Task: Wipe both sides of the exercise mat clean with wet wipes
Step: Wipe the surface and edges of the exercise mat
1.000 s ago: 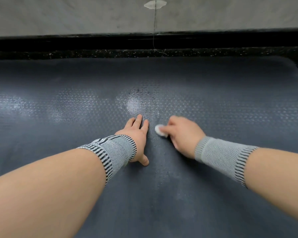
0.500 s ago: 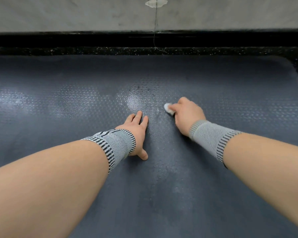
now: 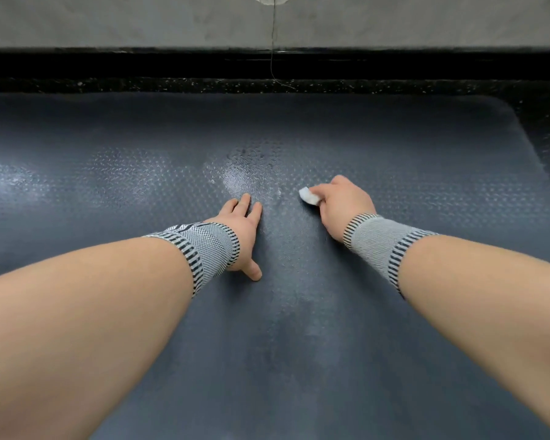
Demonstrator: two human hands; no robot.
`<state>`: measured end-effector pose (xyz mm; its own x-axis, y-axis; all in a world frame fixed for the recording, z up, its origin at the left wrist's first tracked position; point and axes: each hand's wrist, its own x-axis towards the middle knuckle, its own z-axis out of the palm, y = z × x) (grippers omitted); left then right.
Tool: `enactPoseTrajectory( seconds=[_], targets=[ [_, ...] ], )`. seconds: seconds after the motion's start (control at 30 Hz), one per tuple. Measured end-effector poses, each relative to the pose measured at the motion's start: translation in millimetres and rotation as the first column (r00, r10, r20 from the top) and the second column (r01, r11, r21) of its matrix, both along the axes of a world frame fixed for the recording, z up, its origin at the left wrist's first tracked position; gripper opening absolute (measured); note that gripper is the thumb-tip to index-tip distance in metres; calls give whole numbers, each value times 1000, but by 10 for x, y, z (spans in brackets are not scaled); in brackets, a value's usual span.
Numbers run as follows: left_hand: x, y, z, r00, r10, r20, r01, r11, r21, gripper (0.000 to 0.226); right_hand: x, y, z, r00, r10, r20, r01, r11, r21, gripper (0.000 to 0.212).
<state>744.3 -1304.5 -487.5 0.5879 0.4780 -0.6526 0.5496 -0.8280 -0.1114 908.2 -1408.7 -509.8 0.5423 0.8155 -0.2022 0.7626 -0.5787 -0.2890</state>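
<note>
We kneel over 1 dark exercise mat (image 3: 299, 344), which lies flat on the speckled black floor (image 3: 540, 100) and fills most of the view, its far edge running just short of the grey wall (image 3: 108, 20). Our left hand (image 3: 242, 230) lies flat with straight fingers, pressing the mat down. Our right hand (image 3: 340, 201) grips 1 small wadded wet wipe (image 3: 310, 195), white and bunched, its tip poking out past the fingers and touching the mat just right of a shiny damp patch (image 3: 235, 179).

We judge the mat light and floppy, with a raised diamond texture that should drag at the wipe instead of letting it glide, so firm short strokes suit it. To turn it for the second side, the rounded far-right corner (image 3: 508, 106) or a long edge looks like the sensible place to take hold. The wipe is soft, thin and easily shredded on that texture.

We count 2 striped wrist sleeves (image 3: 210, 246), 1 on each forearm.
</note>
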Motion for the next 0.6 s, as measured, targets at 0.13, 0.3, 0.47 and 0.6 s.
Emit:
enactPoseTrajectory(
  seconds=[0.13,0.3,0.47,0.6],
  targets=[
    [2,-7,3,1000,-18,-2,18,1000,9,141,-417,-222,34,931,364,30,-365,931,14,23],
    [-19,-14,42,1000,-11,10,11,1000,2,138,-749,-992,95,697,704,-138,-709,705,16,29],
    [-118,-99,148,979,-205,-16,206,976,76,109,-425,-802,53,917,394,-63,-390,918,67,40],
    [-192,-140,341,898,-440,-34,441,892,101,94,-403,-677,-50,999,37,-5,-37,999,32,36]
  ],
)
